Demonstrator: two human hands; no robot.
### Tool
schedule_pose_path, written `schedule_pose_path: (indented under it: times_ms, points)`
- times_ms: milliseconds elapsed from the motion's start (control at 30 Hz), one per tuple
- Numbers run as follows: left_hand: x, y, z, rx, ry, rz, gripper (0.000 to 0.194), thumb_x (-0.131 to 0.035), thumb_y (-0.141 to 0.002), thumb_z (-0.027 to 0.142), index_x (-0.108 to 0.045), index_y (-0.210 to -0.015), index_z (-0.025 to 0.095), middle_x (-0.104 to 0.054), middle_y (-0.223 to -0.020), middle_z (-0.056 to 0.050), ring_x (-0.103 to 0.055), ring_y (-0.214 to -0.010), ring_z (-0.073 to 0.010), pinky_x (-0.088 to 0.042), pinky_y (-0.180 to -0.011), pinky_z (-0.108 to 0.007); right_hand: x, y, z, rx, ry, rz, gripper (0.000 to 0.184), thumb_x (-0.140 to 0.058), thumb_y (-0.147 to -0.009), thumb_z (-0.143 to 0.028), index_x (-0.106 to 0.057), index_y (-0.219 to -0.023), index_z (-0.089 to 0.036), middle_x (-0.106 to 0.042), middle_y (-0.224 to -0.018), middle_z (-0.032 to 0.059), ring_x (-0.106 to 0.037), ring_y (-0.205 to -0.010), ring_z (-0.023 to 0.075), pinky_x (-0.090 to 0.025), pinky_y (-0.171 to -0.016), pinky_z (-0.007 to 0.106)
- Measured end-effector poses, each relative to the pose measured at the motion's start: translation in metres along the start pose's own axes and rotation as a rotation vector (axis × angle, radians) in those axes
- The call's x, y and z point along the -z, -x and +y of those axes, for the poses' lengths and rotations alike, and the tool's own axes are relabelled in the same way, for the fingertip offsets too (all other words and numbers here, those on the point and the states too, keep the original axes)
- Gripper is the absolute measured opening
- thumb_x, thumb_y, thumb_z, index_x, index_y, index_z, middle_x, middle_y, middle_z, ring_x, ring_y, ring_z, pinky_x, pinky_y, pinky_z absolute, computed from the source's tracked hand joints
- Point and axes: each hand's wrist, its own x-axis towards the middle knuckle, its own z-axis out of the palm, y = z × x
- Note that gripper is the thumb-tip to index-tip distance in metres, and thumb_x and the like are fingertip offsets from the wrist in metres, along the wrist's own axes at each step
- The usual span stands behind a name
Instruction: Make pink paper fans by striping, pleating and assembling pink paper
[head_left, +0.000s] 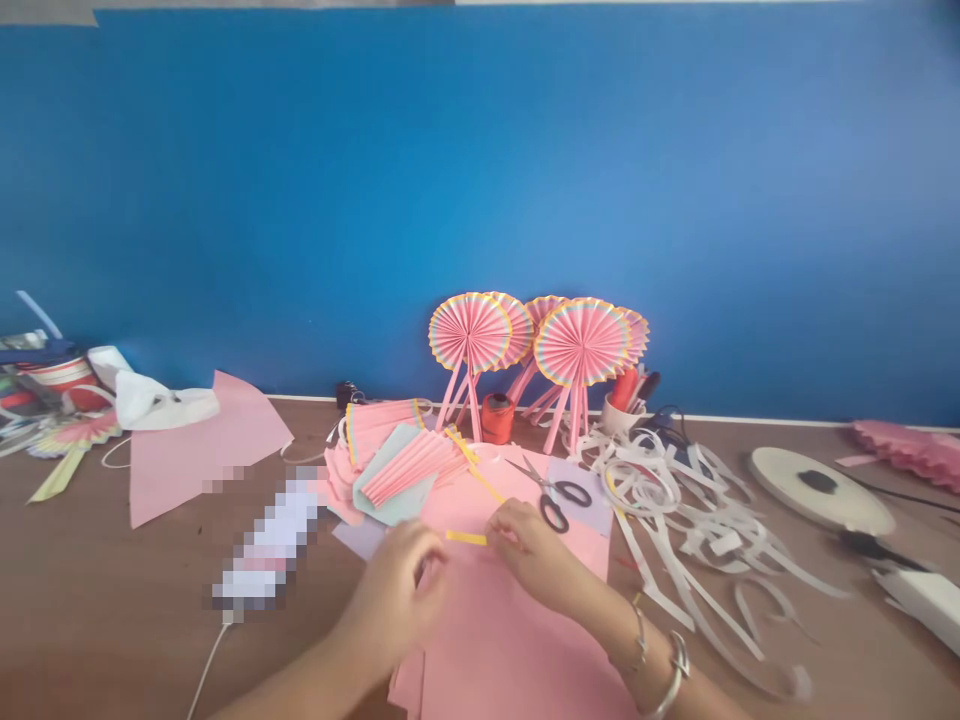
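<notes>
My left hand (397,590) and my right hand (536,550) rest on a stack of pink paper sheets (495,640) at the near middle of the table. Between their fingertips runs a thin yellow paper strip (466,538), pinched at both ends. Both hands have their fingers curled together. Just beyond the hands lie pleated pink paper pieces (409,465) with yellow edging and black-handled scissors (551,492). Several finished pink paper fans on sticks (525,345) lean against the blue wall.
A tangle of white backing strips (675,500) lies to the right. An orange spool (496,418), a cup of pens (622,400), a white round disc (821,488), a pink sheet (195,445) and a blurred white object (266,545) sit around.
</notes>
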Motion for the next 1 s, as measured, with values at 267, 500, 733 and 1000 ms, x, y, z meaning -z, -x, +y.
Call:
schedule_pose_path:
  times_ms: [267,500,733,1000]
  points:
    - [0.010,-0.028,-0.016,0.192,0.278,-0.027,0.018,-0.050,-0.078,0.033,-0.057,-0.068,0.021,-0.057,-0.079,-0.003,-0.054,-0.084,-0.0208,-0.044,-0.079,-0.034,-0.002,-0.003,-0.005,0.016,-0.036,-0.049,0.018,-0.042,-0.082,-0.010,-0.051,-0.069,-0.019,-0.054,-0.082,0.0040,-0.050,-0.083,0.0189,-0.041,-0.076,0.032]
    - [0.004,-0.026,-0.021,0.167,0.273,-0.033,0.014,-0.052,-0.074,0.028,-0.053,-0.062,0.021,-0.054,-0.077,-0.002,-0.053,-0.082,-0.0202,-0.043,-0.078,-0.034,-0.008,-0.006,0.000,0.004,-0.031,-0.074,0.020,-0.044,-0.081,-0.011,-0.056,-0.067,-0.018,-0.057,-0.072,0.0021,-0.052,-0.072,0.0164,-0.039,-0.067,0.028]
    - [0.003,-0.024,-0.024,0.125,0.096,-0.004,0.015,-0.050,-0.077,0.023,-0.054,-0.063,0.021,-0.057,-0.076,-0.002,-0.053,-0.080,-0.0205,-0.043,-0.074,-0.035,-0.021,-0.005,0.011,-0.071,-0.077,0.029,0.020,-0.046,-0.081,-0.014,-0.065,-0.086,-0.019,-0.067,-0.085,0.0056,-0.058,-0.078,0.0190,-0.041,-0.071,0.030]
    - [-0.002,-0.020,-0.025,0.079,-0.071,-0.025,0.012,-0.049,-0.078,0.017,-0.053,-0.067,0.021,-0.058,-0.078,-0.003,-0.054,-0.081,-0.0211,-0.042,-0.075,-0.037,-0.027,0.001,0.018,-0.048,0.065,0.055,0.019,-0.045,-0.078,-0.009,-0.061,-0.084,-0.019,-0.066,-0.083,0.0044,-0.057,-0.078,0.0193,-0.039,-0.073,0.032]
